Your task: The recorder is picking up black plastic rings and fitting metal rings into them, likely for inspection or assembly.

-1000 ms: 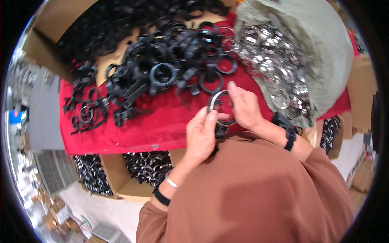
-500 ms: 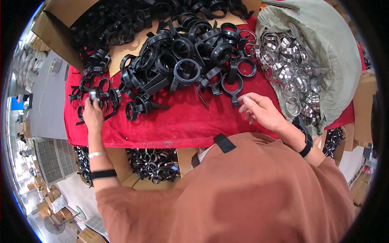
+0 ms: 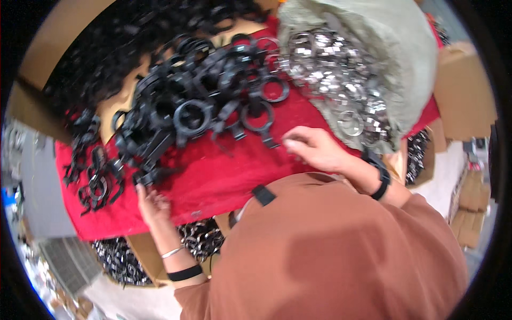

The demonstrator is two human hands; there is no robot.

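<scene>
My left hand (image 3: 153, 205) is at the near left edge of a heap of black ring-shaped parts with short straps (image 3: 193, 117). Its fingertips reach a small black ring part (image 3: 149, 176), and the fingers look apart with nothing held. My right hand (image 3: 317, 149) hovers over the red cloth (image 3: 197, 186), its fingers loosely curled and nothing visible in them. Just left of its fingertips lies a black ring with a tab (image 3: 258, 116), apart from the hand. A smaller group of black ring parts, one with a silver band (image 3: 98, 188), lies at the far left.
Shiny metal rings (image 3: 341, 69) fill an open grey-green sack (image 3: 402, 69) at the right. A cardboard box (image 3: 34, 109) with many black parts stands at the back left. Below the table edge are boxes of ring parts (image 3: 200, 237). The picture is blurred.
My left hand has left the silver-banded ring among the far-left group and come right to the heap. The view has turned and shifted; my right hand stays near the heap's right side.
</scene>
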